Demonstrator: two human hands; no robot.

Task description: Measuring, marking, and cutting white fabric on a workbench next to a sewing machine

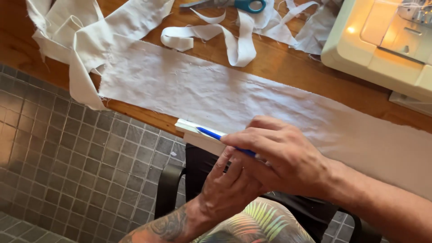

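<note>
Head view: right hand (281, 155) pinching a blue pen (222, 139), tip resting on a small white folded piece (198, 133) at the table (288, 63) edge. Left hand (227, 186) underneath, fingers curled round that white piece. Just behind, a long white cloth (216, 94). Farther back, scissors (234, 4), cloth strips (225, 36), sewing machine (382, 40).

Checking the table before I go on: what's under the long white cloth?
The wooden table shows around the cloth. Anything beneath it is covered. The right hand hides its near edge.
</note>
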